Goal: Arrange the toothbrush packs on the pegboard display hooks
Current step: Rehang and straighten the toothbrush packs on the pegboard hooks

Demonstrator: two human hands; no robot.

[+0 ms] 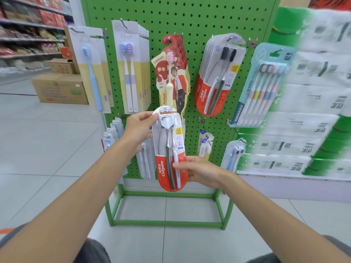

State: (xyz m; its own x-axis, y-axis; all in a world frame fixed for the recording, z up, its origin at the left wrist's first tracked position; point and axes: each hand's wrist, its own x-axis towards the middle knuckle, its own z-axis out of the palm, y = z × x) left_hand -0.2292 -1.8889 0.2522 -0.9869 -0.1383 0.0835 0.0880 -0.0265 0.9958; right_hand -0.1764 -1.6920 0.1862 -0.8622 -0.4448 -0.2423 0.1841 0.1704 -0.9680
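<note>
Now one Colgate pack (169, 149) sits upright before the pegboard (190, 19), off any hook, fingers of the left hand (139, 130) pinching its top by the hang hole, right hand (199, 170) pinching the red foot, likely steadying it for the matching hook (230, 38) up right.

The nearest toothbrush pack (170, 149) says "Colgate" in white letters on its red bottom part. Higher up, a white strip says "纤柔", and a small yellow tag has two 1s on it. The hanging pack with black brushes (218, 76) shows the same "Colgate" and "纤柔". The red pack (163, 73) says "canban" and "参半". The blue-green pack (264, 86) says "YIBAO" along its left edge. The words on the white paper packs (313, 95) are too blurry to read.
</note>
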